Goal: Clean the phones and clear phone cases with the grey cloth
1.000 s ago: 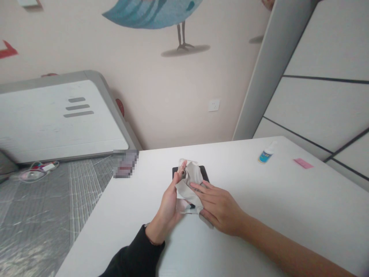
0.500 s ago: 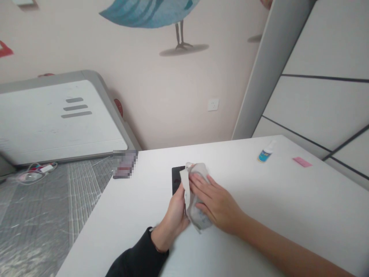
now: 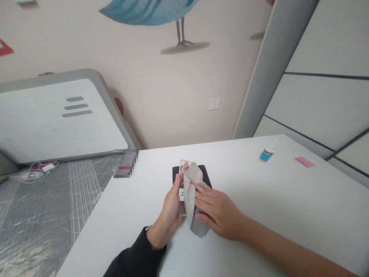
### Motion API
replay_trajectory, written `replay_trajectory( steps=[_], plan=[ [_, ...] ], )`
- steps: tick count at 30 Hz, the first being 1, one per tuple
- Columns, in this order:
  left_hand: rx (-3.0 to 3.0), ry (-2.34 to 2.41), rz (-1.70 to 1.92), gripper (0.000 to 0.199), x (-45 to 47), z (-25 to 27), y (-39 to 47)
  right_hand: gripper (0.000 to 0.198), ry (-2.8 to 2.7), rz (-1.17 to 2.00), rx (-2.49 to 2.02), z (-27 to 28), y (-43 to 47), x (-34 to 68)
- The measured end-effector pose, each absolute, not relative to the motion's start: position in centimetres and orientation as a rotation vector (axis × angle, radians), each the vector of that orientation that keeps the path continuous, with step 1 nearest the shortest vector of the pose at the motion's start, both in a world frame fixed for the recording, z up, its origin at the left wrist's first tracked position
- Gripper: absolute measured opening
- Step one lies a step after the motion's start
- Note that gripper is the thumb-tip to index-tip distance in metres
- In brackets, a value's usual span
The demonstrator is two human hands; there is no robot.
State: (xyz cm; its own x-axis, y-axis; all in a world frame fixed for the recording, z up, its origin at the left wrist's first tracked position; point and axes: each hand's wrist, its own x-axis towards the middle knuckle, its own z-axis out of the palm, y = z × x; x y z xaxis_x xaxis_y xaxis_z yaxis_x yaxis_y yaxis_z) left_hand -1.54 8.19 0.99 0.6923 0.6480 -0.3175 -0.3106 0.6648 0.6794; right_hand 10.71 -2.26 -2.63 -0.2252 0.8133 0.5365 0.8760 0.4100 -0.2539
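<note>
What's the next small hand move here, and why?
Probably slide the right hand with the grey cloth a little left over the clear item: the cloth covers part of it, its left strip shows uncovered, and the left hand holds that side.

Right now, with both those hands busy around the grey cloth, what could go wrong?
The clear item might slip: the left hand holds it at one side, while the right hand lies against the grey cloth covering part of it. If it slipped, it could knock the dark flat object seen behind it. The cloth also hides part of the clear item, so a mark there could be missed.
</note>
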Motion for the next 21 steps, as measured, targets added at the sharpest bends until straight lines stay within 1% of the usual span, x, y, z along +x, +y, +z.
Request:
replay_trajectory(
  steps=[4, 8, 11, 13, 18, 21],
  plan=[
    [0.627, 0.619, 0.483, 0.050, -1.7, 1.2, 8.1, 0.042, -2.032, -0.158, -1.462, -2.5, -2.3, 10.8],
    [0.637, 0.672, 0.329, 0.048, -1.8, 0.8, 7.6, 0.046, -1.907, -0.234, -1.619, -2.9, -1.9, 11.3],
    [0.681, 0.682, 0.318, 0.046, -1.8, 0.4, 7.4, 0.046, -1.840, -0.232, -1.682, -3.0, -1.8, 11.4],
    [0.677, 0.694, 0.319, 0.045, -1.9, 0.2, 7.5, 0.045, -1.847, -0.205, -1.648, -2.9, -1.8, 11.4],
    [0.642, 0.748, 0.349, 0.044, -2.3, 0.5, 8.1, 0.033, -1.920, -0.142, -1.465, -2.6, -1.9, 11.5],
    [0.652, 0.752, 0.352, 0.038, -2.4, 0.9, 8.2, 0.026, -1.926, -0.235, -1.432, -2.3, -2.0, 12.0]
  ],
)
